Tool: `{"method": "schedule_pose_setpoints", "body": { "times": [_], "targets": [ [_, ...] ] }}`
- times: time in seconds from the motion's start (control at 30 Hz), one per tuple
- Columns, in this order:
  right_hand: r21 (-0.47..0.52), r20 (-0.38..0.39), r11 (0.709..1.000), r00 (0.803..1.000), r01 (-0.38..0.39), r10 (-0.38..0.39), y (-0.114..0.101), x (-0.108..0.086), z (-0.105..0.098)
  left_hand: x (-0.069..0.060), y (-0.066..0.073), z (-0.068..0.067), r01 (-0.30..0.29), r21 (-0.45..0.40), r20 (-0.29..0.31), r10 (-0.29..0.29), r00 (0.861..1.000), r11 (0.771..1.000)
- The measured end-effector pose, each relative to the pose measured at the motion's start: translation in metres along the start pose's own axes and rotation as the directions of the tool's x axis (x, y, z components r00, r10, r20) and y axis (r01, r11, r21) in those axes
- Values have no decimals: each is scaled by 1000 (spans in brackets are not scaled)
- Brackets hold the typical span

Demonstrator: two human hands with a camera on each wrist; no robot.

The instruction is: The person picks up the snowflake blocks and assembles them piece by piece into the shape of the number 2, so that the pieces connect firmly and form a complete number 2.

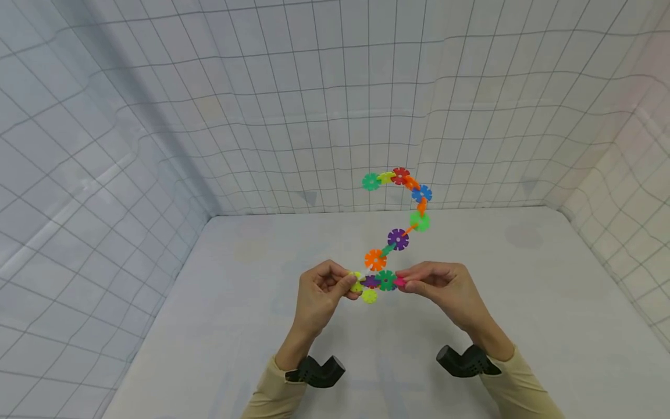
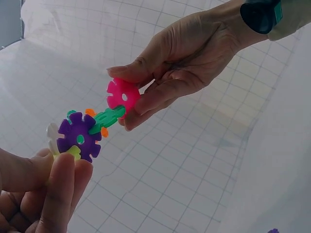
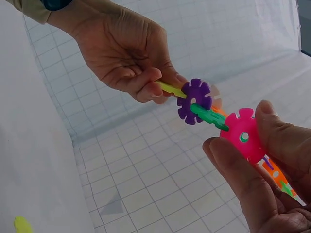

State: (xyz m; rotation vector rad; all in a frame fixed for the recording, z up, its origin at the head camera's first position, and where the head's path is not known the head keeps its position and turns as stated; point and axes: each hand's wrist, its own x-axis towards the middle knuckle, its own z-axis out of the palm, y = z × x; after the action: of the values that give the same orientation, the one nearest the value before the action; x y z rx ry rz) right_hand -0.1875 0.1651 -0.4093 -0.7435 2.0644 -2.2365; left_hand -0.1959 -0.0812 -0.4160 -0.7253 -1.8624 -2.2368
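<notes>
At upper right, the right grip (image 2: 182, 60), a bare hand with a dark rounded device (image 2: 257, 15) at its wrist and a pale sleeve (image 2: 294, 20) behind, pinches a bright pink, notched, flower-shaped plastic disc (image 2: 116, 91). A green notched plastic disc (image 2: 107, 120), turned nearly edge-on, links the pink one to a purple flower-shaped plastic disc (image 2: 72, 132). At lower left, the left grip (image 2: 54, 191), another bare hand, pinches a yellow plastic piece (image 2: 74, 152) at the purple disc's lower edge. Orange plastic bits (image 2: 104, 132) show behind the green disc; white gridded sheeting (image 2: 189, 155) lies beyond

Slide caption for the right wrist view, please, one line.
Right hand pinches a pink disc, left hand a yellow disc, with a purple disc and a green disc linked between.
</notes>
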Motion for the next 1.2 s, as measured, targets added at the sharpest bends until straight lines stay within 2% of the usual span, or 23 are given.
{"method": "schedule_pose_setpoints", "body": {
  "times": [0.27, 0.47, 0.57, 0.87, 1.1, 1.2],
  "targets": [
    [1, -24, 999, 999, 44, -44, 3, -1, 6, 1, 0, -2, -15, -16, 0, 15, 1000, 1000],
    [-48, -29, 994, 995, 94, -95, 2, -2, 9, 1, -1, -4, -10, -15, 0, 10, 1000, 1000],
    [-57, -30, 994, 995, 96, -98, 3, -2, 9, 1, -1, -4, -3, -8, 0, 3, 1000, 1000],
    [47, -61, 995, 994, 89, -86, 6, 1, 10, 1, 0, -4, 12, -46, 2, -12, 1000, 999],
    [-64, -9, 986, 988, 153, -153, 0, 0, 5, 1, 4, -4, -3, -41, 13, 3, 1000, 999],
    [-78, 17, 982, 985, 171, -170, -2, -1, 2, 1, 6, -5, -12, -37, 17, 13, 1000, 999]
  ]
}}
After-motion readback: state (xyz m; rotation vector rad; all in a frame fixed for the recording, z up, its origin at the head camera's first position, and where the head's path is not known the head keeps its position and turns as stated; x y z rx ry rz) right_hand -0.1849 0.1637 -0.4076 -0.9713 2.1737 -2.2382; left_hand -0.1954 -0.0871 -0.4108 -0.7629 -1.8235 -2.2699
